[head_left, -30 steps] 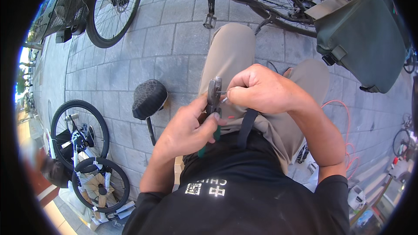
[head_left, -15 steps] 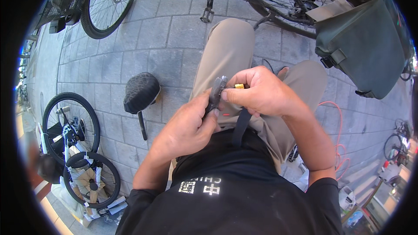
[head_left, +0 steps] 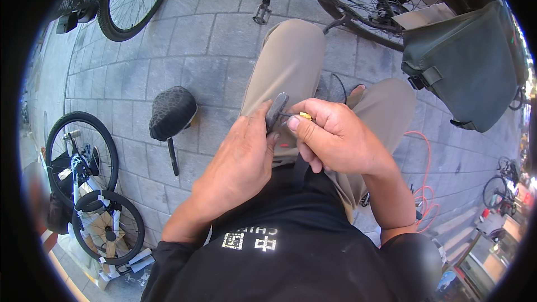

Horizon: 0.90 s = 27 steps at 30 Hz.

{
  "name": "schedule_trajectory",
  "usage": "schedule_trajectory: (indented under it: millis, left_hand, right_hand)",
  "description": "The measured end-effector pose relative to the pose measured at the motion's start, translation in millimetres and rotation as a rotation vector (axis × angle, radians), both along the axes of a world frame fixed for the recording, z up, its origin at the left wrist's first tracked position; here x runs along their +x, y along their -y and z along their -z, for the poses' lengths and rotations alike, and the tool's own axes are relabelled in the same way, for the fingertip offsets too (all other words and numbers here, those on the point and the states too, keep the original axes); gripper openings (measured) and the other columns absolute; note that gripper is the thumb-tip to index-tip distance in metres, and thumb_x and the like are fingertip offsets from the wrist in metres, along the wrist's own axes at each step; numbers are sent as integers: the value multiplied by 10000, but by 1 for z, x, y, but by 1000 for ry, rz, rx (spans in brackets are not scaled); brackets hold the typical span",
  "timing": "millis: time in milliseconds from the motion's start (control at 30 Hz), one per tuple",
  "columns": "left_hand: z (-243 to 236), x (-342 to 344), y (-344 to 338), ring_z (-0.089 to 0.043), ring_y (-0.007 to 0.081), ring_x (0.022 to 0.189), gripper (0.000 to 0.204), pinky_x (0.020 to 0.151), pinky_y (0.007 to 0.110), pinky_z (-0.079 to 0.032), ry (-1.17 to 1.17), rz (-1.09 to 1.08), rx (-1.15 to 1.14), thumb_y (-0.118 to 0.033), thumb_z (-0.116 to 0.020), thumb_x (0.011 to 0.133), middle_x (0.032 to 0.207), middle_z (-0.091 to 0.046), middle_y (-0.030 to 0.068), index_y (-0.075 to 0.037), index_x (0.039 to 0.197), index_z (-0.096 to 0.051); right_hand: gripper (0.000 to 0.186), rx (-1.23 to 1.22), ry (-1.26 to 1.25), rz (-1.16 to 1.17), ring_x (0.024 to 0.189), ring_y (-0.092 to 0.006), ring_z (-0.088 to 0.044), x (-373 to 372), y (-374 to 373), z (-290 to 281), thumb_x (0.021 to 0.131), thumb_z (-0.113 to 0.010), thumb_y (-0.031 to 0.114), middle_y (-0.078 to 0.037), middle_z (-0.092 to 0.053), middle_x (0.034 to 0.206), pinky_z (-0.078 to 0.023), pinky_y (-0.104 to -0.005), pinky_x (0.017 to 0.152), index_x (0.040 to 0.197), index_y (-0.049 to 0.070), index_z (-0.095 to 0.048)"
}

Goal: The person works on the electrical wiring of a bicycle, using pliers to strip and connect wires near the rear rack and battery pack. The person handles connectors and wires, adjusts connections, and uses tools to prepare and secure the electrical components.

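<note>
Above my lap, my left hand (head_left: 238, 156) grips a small, dark grey, elongated device (head_left: 276, 113) between thumb and fingers; its exact kind does not show. A thin dark cable (head_left: 287, 114) runs from it to my right hand (head_left: 342, 140). There, thumb and forefinger pinch the cable beside a small yellow connector (head_left: 305, 116). The lower part of the device is hidden behind my left fingers. A dark strap (head_left: 300, 172) hangs below my right hand.
A bicycle saddle on its post (head_left: 173, 114) lies on the paving at left. Beyond it lies a partly wrapped bicycle (head_left: 84, 170). A bicycle wheel (head_left: 363, 0) and a dark green bag (head_left: 464, 70) are ahead and right. An orange hose (head_left: 428, 173) curls at right.
My right hand has turned and shifted slightly down, and the cable between the device and my right fingers shows more plainly. My left hand keeps its hold on the device.
</note>
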<state>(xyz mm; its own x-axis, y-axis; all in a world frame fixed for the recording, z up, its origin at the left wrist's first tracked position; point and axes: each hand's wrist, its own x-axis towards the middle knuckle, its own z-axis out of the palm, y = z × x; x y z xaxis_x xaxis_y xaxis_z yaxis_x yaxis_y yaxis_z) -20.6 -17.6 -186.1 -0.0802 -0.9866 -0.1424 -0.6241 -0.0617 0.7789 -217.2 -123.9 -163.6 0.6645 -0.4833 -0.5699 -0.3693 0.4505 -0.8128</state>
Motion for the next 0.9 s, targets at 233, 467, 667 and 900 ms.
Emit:
schedule_trajectory:
  millis: [233, 467, 667, 900]
  left_hand:
    - [3, 3, -4, -632, 486, 1188, 539, 1043, 526, -509, 42, 51, -67, 57, -579, 993, 1260, -646, 327, 135, 1510, -450]
    - [-2, -1, -13, -635, 480, 1134, 526, 985, 528, -516, 91, 53, -73, 32, -605, 1018, 1231, -660, 300, 95, 1520, -460]
    - [4, -9, -17, -636, 460, 1116, 548, 979, 518, -522, 137, 34, -132, 49, -628, 985, 1241, -663, 282, 93, 1512, -484]
    - [6, -9, -15, -610, 414, 1096, 614, 978, 485, -521, 191, 31, -219, 61, -677, 916, 1259, -667, 227, 75, 1513, -531]
  right_hand:
    - [261, -36, -1, 45, 574, -77, -616, 0, -10, 11, 1149, -570, 191, -22, -671, 736, -490, -242, 531, 1241, -35, -660]
    - [263, -169, -78, 71, 590, -136, -668, 4, -21, 7, 1124, -574, 202, -64, -691, 726, -538, -333, 582, 1111, -49, -655]
    - [258, -245, -112, 81, 605, -157, -688, 4, -29, 5, 1118, -583, 198, -79, -697, 715, -543, -352, 596, 1124, -50, -654]
    - [252, -217, -44, 138, 642, -147, -696, -3, -35, 10, 1137, -580, 189, -70, -711, 761, -553, -318, 614, 1204, -46, -640]
